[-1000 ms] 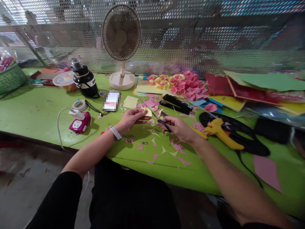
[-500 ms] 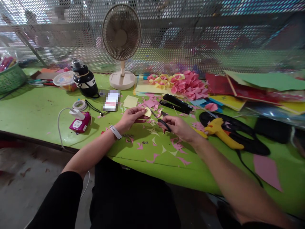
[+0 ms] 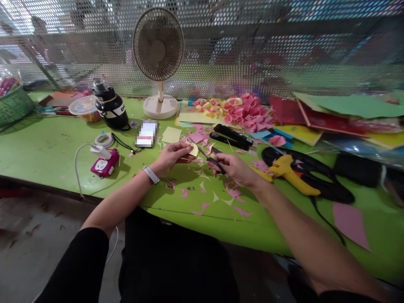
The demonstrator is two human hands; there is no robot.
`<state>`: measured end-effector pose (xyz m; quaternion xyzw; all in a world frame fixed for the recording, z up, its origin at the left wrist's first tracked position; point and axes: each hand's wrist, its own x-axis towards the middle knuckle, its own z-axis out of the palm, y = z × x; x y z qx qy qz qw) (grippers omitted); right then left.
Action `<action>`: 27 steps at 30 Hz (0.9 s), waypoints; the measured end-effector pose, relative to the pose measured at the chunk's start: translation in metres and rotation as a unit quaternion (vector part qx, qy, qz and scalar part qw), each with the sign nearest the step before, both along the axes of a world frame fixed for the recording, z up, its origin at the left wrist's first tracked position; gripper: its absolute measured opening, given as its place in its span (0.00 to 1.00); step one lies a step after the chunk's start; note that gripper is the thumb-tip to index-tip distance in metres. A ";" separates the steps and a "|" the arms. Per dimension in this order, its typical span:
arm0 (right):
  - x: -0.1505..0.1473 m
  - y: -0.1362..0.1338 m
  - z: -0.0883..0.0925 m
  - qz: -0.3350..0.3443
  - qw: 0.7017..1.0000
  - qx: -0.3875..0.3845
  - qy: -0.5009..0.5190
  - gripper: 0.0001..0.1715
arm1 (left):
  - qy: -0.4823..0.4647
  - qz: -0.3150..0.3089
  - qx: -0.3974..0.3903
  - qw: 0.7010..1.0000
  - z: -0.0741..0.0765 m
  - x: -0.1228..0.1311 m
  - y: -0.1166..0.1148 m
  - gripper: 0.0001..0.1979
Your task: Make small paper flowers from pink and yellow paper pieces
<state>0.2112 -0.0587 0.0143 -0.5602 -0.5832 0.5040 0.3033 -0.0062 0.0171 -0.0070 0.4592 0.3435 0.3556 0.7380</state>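
Scissors [image 3: 217, 164] were before stapler [image 3: 232, 134]; glue gun [image 3: 296, 179] lay right on surface [image 3: 57, 141], phone [image 3: 147, 134] left, fan [image 3: 157, 50] behind phone, bottle [image 3: 110, 107] farther left.

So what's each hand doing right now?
Left hand: closed, pinching a small pale-yellow paper piece.
Right hand: closed, holding black-handled metal scissors.

The bare left forearm [image 3: 118, 202] comes in from eight o'clock, angled toward two, its bare left hand [image 3: 173, 156] pinching thumb against fingers. The bare right forearm [image 3: 293, 223] enters from four o'clock, its bare right hand [image 3: 233, 167] curled shut at the left's three o'clock; its lower fingers seem folded under, though shadowed.
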 end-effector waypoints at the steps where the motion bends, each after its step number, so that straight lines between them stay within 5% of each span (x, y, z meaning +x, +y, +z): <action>1: 0.000 0.000 0.000 0.004 1.000 0.004 0.001 0.29 | -0.002 -0.002 0.002 1.000 -0.001 -0.001 0.001 0.04; 13: 0.004 0.004 -0.009 0.014 0.999 0.034 0.015 0.32 | 0.006 0.003 -0.001 1.000 0.002 -0.003 0.001 0.05; 18: 0.020 0.010 -0.011 -0.045 0.997 0.063 -0.005 0.31 | 0.025 -0.003 -0.007 1.000 0.006 -0.001 -0.002 0.04; 22: 0.053 0.021 -0.011 -0.101 0.978 0.101 -0.149 0.23 | 0.020 0.022 -0.043 0.999 0.008 0.001 -0.001 0.09; 27: 0.095 0.037 -0.012 -0.106 0.881 0.147 -0.438 0.14 | 0.064 0.022 -0.049 0.997 0.006 0.002 0.000 0.04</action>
